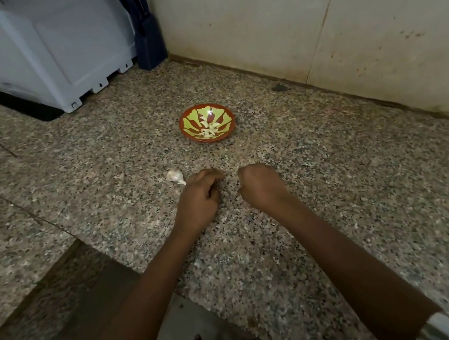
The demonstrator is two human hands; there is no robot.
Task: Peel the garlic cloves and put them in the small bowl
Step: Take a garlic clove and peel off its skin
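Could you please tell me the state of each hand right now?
Left hand: fingers curled beside the garlic; contents cannot be told.
Right hand: fisted; contents cannot be told.

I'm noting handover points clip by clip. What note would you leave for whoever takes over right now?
Left hand: fingers curled, low over the counter, right beside the garlic bulb. Whether it holds anything is hidden.
Right hand: curled like a fist, palm side hidden, so its contents cannot be told.
Bowl: beyond both hands and apart from them, with pale cloves in it.
Done: some cloves look peeled and are in the bowl.
Left: the bulb lies on the counter with its skin on. Peel its cloves and add them to the bowl.
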